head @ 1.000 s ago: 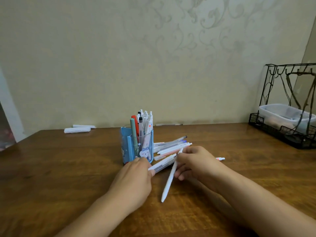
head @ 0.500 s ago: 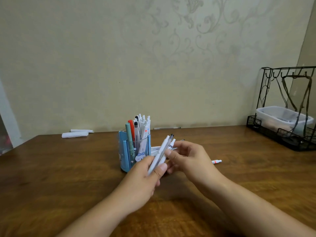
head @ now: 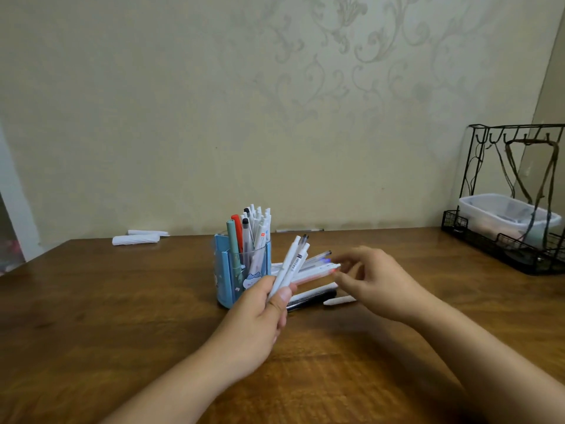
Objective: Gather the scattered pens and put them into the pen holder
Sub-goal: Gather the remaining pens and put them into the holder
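Several loose pens (head: 308, 268) lie on the wooden table (head: 122, 301) just right of the blue pen holder (head: 227, 270), well clear of the table's edges. Left hand (head: 260, 316) grips a bundle of white pens (head: 290, 264), tilted upward. Right hand (head: 376, 280), fingers loosely spread, reaches the pile; contact unclear.

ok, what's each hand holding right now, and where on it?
Left hand grips a few white pens by their lower ends, tops fanned upward. Right hand holds nothing yet; its fingers are at the pile of pens on the table.
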